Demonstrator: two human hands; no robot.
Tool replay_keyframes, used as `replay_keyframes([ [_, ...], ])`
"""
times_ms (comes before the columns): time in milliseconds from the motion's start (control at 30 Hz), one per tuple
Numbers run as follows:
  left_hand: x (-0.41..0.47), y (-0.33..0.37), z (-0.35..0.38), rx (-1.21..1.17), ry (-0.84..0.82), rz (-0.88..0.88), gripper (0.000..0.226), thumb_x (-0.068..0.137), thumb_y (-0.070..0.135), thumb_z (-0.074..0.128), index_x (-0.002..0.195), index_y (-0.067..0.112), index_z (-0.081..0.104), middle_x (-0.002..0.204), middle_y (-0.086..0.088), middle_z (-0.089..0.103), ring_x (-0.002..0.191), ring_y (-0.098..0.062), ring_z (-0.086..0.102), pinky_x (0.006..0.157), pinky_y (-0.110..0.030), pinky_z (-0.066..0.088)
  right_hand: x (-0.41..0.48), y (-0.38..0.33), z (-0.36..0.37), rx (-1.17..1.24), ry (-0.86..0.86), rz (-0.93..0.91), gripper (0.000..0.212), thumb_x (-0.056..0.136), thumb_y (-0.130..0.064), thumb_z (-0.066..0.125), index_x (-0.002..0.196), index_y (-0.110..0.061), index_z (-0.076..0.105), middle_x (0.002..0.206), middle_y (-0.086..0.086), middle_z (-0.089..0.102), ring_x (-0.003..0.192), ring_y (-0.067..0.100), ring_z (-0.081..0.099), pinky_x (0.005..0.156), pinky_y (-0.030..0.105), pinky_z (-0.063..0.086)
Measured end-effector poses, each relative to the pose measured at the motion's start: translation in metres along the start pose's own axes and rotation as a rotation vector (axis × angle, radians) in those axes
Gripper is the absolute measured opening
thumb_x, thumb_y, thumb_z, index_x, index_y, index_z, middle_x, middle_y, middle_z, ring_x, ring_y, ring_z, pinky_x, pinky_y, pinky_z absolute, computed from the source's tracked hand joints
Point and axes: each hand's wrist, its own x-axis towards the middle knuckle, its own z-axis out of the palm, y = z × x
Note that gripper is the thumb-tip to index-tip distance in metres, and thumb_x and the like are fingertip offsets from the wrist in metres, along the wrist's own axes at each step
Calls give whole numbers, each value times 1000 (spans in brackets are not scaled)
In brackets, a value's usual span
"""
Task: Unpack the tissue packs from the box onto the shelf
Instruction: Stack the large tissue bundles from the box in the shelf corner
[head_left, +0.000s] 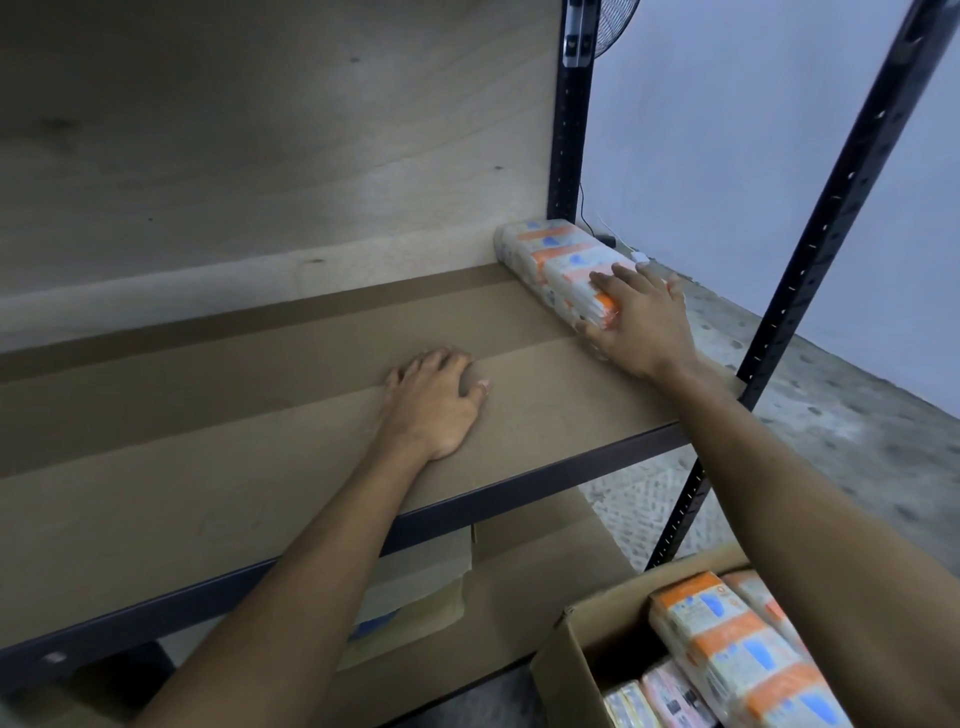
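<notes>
So I'm resting my right hand (641, 319) on the near end of a tissue pack (558, 267) that's lying along the right edge of the shelf (270, 415), tucked up by the back post (569, 130). Fingers are spread over the top and the thumb is wrapping the near corner, so it's more of a loose hold than a real squeeze. My left hand (436, 400) is lying open and flat on the shelf, well apart from the pack, holding nothing (just bracing myself, I think).

The rest of the tissue packs (737, 654) are sitting in the cardboard box (571, 670) down at the lower right, so I'm guessing I'm only just getting going on this job.

What's worrying me: that pack is sitting right at the open side of the shelf, and there's nothing past the edge but floor (831, 415). If I'm nudging it too far right while straightening it, it's probably tipping off. The wrapping looks slick too, so I could see it sliding under my palm instead of going where I'm pushing it. And if this first row is ending up crooked, the next ones are going to be stacking crooked against it.
</notes>
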Motion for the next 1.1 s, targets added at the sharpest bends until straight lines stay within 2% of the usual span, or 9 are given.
replay_keyframes([
  [233,-2,3,-4,-1,-11,2,50,97,51,34,140,27,43,151,-1,38,139,-22,32,113,-44,20,-14,-4,-23,-40,-63,-30,59,85,-47,56,138,-25,44,149,9,38,142,30,23,110,54,19],
  [367,-8,7,-11,-25,-21,14,49,98,47,35,139,22,45,149,-3,41,136,-24,35,112,-42,24,-39,-8,-38,16,-81,-3,58,87,-41,57,140,-25,42,151,9,35,143,30,22,113,49,21],
  [567,-34,20,-23,-133,-69,103,46,98,44,41,138,21,50,149,-2,42,136,-23,37,112,-36,25,-87,-17,-58,98,-133,1,55,88,-41,56,139,-25,44,150,6,38,142,27,26,113,50,27],
  [700,-59,45,-23,-228,-77,217,44,98,41,45,136,21,51,146,0,45,135,-21,38,112,-34,27,-128,-25,-78,151,-121,37,53,89,-36,58,139,-25,44,149,6,40,142,26,26,116,41,23],
  [800,-80,72,-19,-296,-71,340,44,96,39,48,137,23,50,146,-1,46,135,-22,39,113,-39,28,-163,-27,-91,166,-86,64,50,90,-37,58,136,-20,50,146,6,44,139,25,32,114,39,26],
  [967,-120,124,-4,-276,-82,581,46,98,39,45,142,25,43,152,3,37,143,-16,24,118,-36,11,-233,-10,-99,168,-113,141,46,90,-34,58,133,-16,53,144,9,46,137,24,35,114,35,24],
  [1100,-142,149,30,-277,-171,688,47,98,36,46,142,20,44,151,-1,38,143,-17,24,115,-31,11,-293,12,-93,116,-197,257,47,90,-37,58,133,-19,53,144,7,46,136,23,37,113,33,24],
])
